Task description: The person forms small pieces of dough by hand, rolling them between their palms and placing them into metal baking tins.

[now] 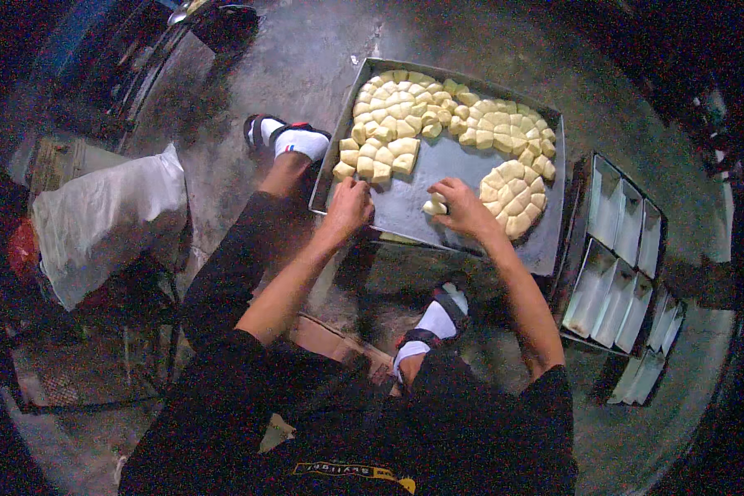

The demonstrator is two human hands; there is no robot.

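A large square metal tray point(448, 168) lies in front of me with pale dough point(397, 103) cut into many small pieces along its far side. A round cut slab of dough point(512, 198) sits at the tray's right, and a smaller cut block point(379, 157) at its left. My right hand point(465, 208) pinches a small dough piece point(432, 206) over the bare metal near the front edge. Just below the left block, my left hand point(350, 207) is closed at the tray's near left part; its curled fingers hide whatever is in them.
Sets of joined rectangular loaf pans point(610, 269) stand on the floor to the right. On the left a whitish sack or cloth point(112, 219) covers something beside a dark metal frame. My sandalled feet point(438, 318) flank the tray's near left corner. Cardboard point(322, 337) lies below.
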